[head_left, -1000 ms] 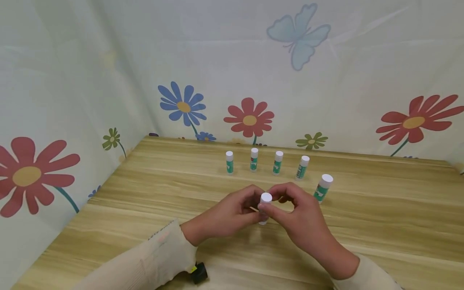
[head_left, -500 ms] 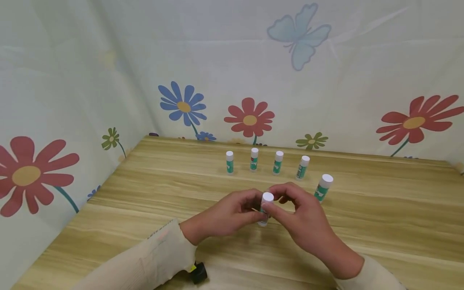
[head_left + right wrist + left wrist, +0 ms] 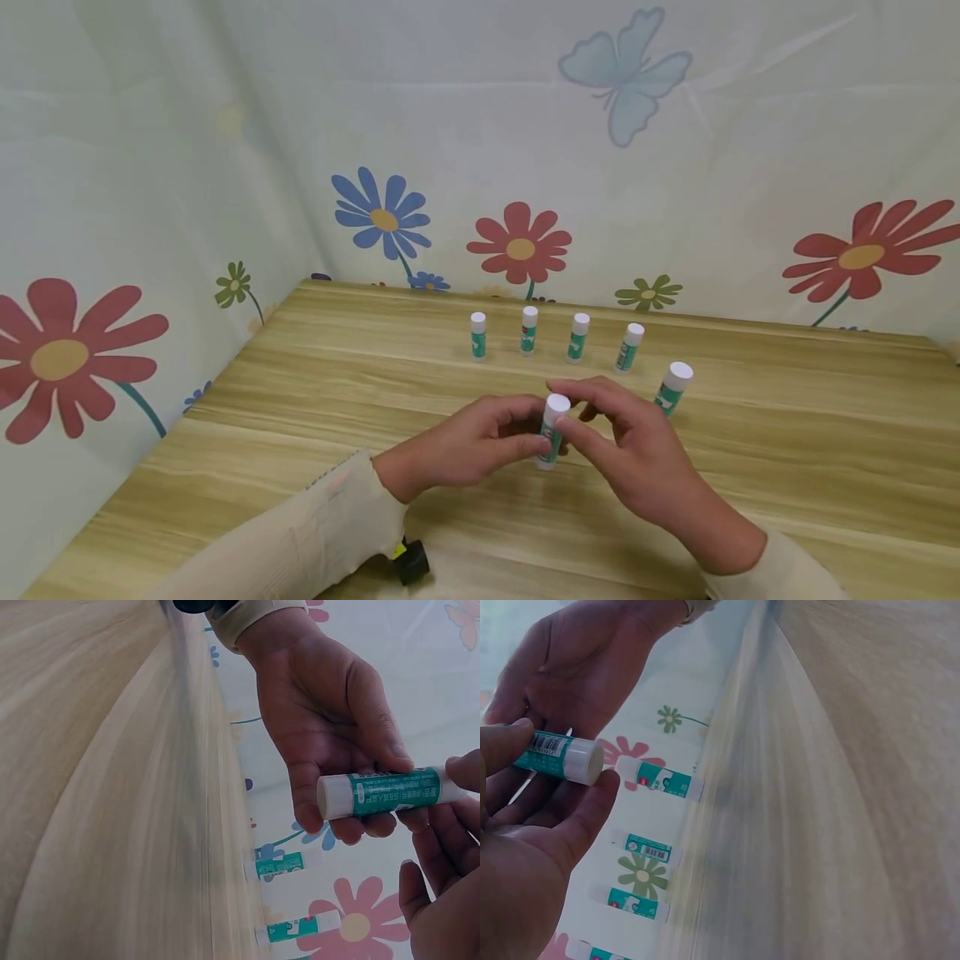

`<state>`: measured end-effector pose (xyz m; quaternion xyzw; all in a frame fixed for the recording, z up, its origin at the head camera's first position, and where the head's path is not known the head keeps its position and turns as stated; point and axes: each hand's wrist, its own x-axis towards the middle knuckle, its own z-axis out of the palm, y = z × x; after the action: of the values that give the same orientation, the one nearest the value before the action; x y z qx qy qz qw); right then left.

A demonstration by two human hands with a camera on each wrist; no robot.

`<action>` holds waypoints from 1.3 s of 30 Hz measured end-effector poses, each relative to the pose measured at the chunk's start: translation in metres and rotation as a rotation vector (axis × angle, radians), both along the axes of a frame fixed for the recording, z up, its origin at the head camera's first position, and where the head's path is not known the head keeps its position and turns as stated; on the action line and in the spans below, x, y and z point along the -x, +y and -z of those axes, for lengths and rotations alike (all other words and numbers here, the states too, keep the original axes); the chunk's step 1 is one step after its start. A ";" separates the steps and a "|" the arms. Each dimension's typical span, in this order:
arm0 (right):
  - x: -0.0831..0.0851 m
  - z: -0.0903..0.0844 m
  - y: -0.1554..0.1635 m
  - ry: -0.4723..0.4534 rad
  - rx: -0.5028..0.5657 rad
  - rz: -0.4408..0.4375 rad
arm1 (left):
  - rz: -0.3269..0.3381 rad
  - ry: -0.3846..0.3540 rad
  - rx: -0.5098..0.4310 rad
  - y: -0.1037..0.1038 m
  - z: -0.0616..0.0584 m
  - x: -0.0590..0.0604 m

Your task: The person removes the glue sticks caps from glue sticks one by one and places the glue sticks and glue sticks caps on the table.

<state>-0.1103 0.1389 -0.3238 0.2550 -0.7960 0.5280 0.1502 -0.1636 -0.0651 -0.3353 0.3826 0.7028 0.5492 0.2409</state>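
A flower-and-butterfly printed curtain (image 3: 225, 125) backs the light wood-grain counter (image 3: 787, 450). From the head view, the left hand (image 3: 468, 442) and right hand (image 3: 637, 458) each pinch a green-labelled glue stick with a white cap (image 3: 553, 429) just above the counter; five more glue sticks (image 3: 577, 336) stand behind. In the left wrist view, fingertips (image 3: 502, 742) clamp the stick (image 3: 559, 756); label print is unreadable. The right wrist view shows the stick (image 3: 382, 793), text too small to read.

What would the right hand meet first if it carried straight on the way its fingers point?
Probably the left hand: the right hand points leftward at the glue stick both already grip, with the left fingers just beyond it.
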 end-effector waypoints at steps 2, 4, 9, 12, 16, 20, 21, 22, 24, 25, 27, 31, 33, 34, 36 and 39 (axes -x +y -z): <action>0.000 0.000 0.000 -0.029 -0.005 0.024 | -0.017 0.016 0.003 0.000 0.000 0.000; 0.000 0.000 -0.001 -0.068 0.001 0.055 | -0.040 0.033 0.002 0.001 0.000 0.000; -0.003 0.001 -0.007 -0.159 0.041 0.136 | -0.115 0.084 0.001 0.003 0.003 -0.002; -0.004 0.002 -0.010 -0.186 0.065 0.169 | -0.162 0.121 0.006 0.005 0.004 -0.003; -0.006 0.003 -0.013 -0.199 0.062 0.206 | -0.210 0.155 0.021 0.006 0.005 -0.006; -0.007 0.002 -0.014 -0.199 0.041 0.223 | -0.222 0.170 0.035 0.006 0.004 -0.007; -0.007 0.002 -0.013 -0.196 0.038 0.218 | -0.218 0.168 0.036 0.006 0.004 -0.007; -0.008 0.002 -0.013 -0.191 0.031 0.215 | -0.212 0.167 0.037 0.005 0.004 -0.007; -0.008 0.001 -0.011 -0.180 0.013 0.205 | -0.189 0.163 0.031 0.005 0.004 -0.006; -0.008 0.001 -0.010 -0.169 0.009 0.193 | -0.172 0.157 0.023 0.004 0.004 -0.005; -0.007 0.000 -0.008 -0.142 0.005 0.161 | -0.139 0.142 0.008 0.002 0.005 -0.003; -0.006 0.000 -0.005 -0.094 0.022 0.059 | -0.070 0.109 -0.022 -0.001 0.007 0.001; -0.006 0.000 -0.004 -0.089 0.023 0.015 | -0.035 0.091 -0.037 -0.002 0.007 0.002; -0.006 0.000 -0.003 -0.087 0.021 -0.004 | -0.018 0.079 -0.047 -0.002 0.008 0.003; -0.006 0.000 -0.002 -0.092 0.013 -0.027 | 0.005 0.060 -0.061 -0.003 0.008 0.003; -0.005 -0.001 -0.002 -0.115 0.013 -0.031 | -0.010 0.051 -0.079 -0.003 0.009 0.003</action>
<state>-0.1051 0.1371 -0.3231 0.2354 -0.7960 0.5490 0.0975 -0.1670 -0.0678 -0.3438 0.4023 0.6883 0.5678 0.2049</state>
